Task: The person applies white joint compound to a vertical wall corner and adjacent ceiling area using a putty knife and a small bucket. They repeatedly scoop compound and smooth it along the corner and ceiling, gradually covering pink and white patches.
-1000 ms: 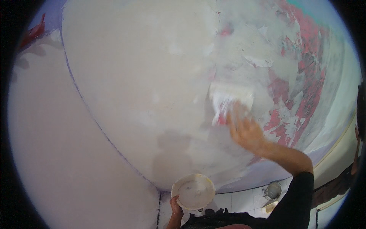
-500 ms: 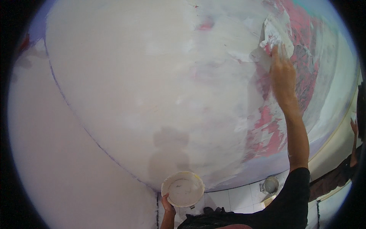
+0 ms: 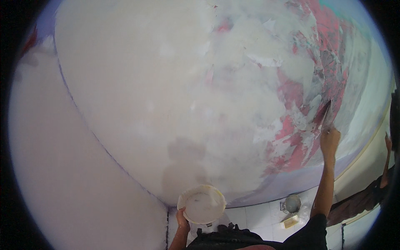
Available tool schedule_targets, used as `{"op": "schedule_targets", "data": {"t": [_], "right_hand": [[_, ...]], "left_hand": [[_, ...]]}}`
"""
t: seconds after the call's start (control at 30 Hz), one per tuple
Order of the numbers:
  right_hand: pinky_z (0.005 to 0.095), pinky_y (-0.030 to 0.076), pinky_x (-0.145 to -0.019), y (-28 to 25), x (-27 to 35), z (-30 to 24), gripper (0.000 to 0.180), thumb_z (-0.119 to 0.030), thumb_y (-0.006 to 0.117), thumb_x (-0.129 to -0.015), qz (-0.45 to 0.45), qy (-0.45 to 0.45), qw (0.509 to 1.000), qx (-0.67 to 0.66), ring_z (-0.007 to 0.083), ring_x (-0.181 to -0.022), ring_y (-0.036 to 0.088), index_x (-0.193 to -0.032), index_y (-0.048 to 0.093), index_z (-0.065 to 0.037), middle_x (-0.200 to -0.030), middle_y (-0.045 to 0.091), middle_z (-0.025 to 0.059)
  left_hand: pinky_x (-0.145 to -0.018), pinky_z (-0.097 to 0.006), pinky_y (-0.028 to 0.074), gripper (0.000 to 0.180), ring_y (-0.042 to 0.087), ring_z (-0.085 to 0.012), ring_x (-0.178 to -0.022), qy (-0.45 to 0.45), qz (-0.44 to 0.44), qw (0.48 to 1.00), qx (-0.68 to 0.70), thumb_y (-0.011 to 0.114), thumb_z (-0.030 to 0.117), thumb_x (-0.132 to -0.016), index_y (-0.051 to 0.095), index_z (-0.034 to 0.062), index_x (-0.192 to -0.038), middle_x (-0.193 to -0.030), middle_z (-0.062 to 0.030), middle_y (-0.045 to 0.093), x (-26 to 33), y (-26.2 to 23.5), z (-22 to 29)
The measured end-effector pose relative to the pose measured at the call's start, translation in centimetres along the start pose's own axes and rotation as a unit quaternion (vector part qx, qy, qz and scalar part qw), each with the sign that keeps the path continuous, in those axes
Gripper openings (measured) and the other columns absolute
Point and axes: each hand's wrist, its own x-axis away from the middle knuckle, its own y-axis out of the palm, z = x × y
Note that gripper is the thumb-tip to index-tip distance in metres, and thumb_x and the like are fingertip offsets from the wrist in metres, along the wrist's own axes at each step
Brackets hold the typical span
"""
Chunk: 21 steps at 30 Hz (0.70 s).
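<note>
My left hand (image 3: 182,219) grips the left rim of a round white bucket (image 3: 222,203), which has some pale paste in its bottom. Out to the right, my right hand (image 3: 331,143) is closed around a putty knife (image 3: 327,115). Its blade points up and is turned nearly edge-on to me, close to the wall (image 3: 137,96). Around the blade the wall has patches of pink and grey under smeared white putty. Much of the handle is hidden by my fingers.
On the tiled floor (image 3: 257,216) below stand a small grey-filled bucket (image 3: 293,203) and a yellowish block (image 3: 290,221). Another person's arm (image 3: 385,166) and dark clothing show at the far right. A second wall (image 3: 104,200) meets this one at the left corner.
My right hand has come down the wall and slightly right, with the putty knife turned from broad side to nearly edge-on. Where it was, fresh white putty covers some pink. The bucket barely shifts.
</note>
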Motion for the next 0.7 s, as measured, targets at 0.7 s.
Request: {"op": "schedule_targets", "data": {"t": [0.7], "right_hand": [[0.0335, 0.051, -0.065, 0.6, 12.5, -12.0, 0.036, -0.001, 0.055, -0.075, 0.122, -0.391, 0.907, -0.096, 0.0301, -0.090, 0.062, -0.111, 0.056, 0.002, -0.111, 0.058, 0.0223]], "left_hand": [[-0.079, -0.033, 0.043, 0.042, 0.054, -0.0240, -0.087, 0.131, 0.076, 0.982, -0.115, 0.060, 0.022, -0.071, 0.052, -0.0090, -0.098, -0.094, -0.0148, 0.057, 7.0, -1.5, -6.2]]}}
